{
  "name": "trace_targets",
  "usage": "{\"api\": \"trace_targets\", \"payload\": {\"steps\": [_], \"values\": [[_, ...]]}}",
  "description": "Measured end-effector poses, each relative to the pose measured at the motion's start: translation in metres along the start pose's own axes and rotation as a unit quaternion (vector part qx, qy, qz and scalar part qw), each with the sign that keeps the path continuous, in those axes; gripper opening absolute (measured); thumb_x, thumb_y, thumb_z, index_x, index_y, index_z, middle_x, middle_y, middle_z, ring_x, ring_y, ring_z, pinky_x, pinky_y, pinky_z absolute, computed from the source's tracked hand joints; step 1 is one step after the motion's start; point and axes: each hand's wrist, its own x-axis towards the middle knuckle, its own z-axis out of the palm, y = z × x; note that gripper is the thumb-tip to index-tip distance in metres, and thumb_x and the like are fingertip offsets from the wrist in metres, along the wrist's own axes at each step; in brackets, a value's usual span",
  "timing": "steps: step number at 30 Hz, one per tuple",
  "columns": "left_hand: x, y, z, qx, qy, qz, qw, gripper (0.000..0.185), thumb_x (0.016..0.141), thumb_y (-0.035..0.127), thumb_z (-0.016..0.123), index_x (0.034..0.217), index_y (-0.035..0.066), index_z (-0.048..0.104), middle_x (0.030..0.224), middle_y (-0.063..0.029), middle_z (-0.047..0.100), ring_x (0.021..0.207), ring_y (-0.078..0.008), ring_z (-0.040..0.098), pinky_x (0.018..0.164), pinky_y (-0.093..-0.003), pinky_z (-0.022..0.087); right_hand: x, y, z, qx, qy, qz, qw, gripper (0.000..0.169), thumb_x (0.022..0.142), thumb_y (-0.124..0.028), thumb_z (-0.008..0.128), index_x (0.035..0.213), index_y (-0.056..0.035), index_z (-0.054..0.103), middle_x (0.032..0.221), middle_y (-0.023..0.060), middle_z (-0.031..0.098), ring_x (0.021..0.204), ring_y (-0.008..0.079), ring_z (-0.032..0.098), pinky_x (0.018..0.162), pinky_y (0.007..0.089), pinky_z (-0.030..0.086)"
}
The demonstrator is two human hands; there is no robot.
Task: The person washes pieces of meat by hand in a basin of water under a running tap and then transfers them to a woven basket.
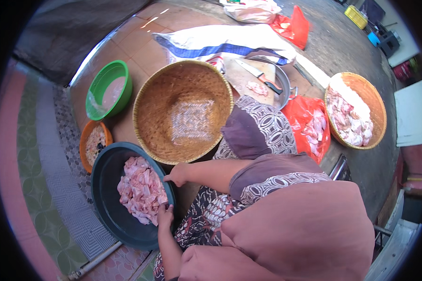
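A large dark basin [109,224] holds a heap of raw, pinkish chicken pieces [142,191]. My left hand [165,215] grips its near rim, fingertips over the inner edge beside the meat. Higher along the same rim is my right hand [177,174], its fingers closed on the edge. Beyond the basin stands a big woven bamboo basket [154,95], with nothing but its damp weave showing inside. A knife [259,75] with an orange and black handle lies on a cutting board [239,84] near a small piece of meat [256,88]; the board rests over a metal pan [286,82].
At left stand a green basin [126,82] with cloudy liquid and an orange bowl [109,135] of scraps. Right of my knee are a red plastic bag [295,112] of meat and another woven basket [379,109] with meat. A white and blue sack [218,38] lies behind.
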Motion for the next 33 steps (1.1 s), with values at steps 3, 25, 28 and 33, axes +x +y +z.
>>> {"api": "trace_targets", "payload": {"steps": [3, 25, 28, 33], "values": [[0.010, -0.021, 0.002, -0.011, 0.004, -0.023, 1.000, 0.029, 0.080, 0.020, 0.055, 0.099, -0.001, 0.055, 0.084, -0.0150, 0.061, 0.079, -0.0258, 0.059, 0.073, -0.0333, 0.044, 0.005, -0.005, -0.003, 0.002, 0.002, -0.009, 1.000, 0.056, 0.069, -0.020, 0.053, 0.123, -0.0258, 0.042, 0.081, 0.0122, 0.062, 0.075, 0.0312, 0.060, 0.061, 0.0424, 0.046], [0.023, -0.023, 0.007, 0.061, 0.030, 0.014, 0.998, 0.026, 0.077, 0.021, 0.058, 0.082, -0.002, 0.050, 0.080, -0.0198, 0.055, 0.075, -0.0341, 0.055, 0.070, -0.0391, 0.042, -0.005, -0.001, -0.012, 0.040, 0.018, 0.005, 0.999, 0.042, 0.068, -0.018, 0.055, 0.108, -0.0067, 0.050, 0.083, 0.0156, 0.062, 0.079, 0.0319, 0.060, 0.067, 0.0419, 0.046], [0.019, -0.012, 0.005, 0.067, 0.027, 0.012, 0.997, 0.025, 0.077, 0.021, 0.058, 0.081, -0.003, 0.050, 0.080, -0.0196, 0.055, 0.075, -0.0339, 0.055, 0.070, -0.0391, 0.041, -0.006, 0.000, -0.011, 0.045, 0.017, 0.007, 0.999, 0.043, 0.067, -0.018, 0.055, 0.108, -0.0069, 0.050, 0.083, 0.0150, 0.062, 0.079, 0.0319, 0.060, 0.067, 0.0419, 0.046], [0.018, -0.015, 0.004, 0.058, 0.026, 0.005, 0.998, 0.025, 0.077, 0.021, 0.058, 0.081, -0.003, 0.049, 0.080, -0.0194, 0.055, 0.075, -0.0333, 0.054, 0.069, -0.0389, 0.041, -0.001, 0.000, -0.009, 0.035, -0.001, 0.009, 0.999, 0.045, 0.068, -0.018, 0.055, 0.111, -0.0078, 0.049, 0.083, 0.0146, 0.062, 0.080, 0.0313, 0.060, 0.067, 0.0416, 0.047]]}}
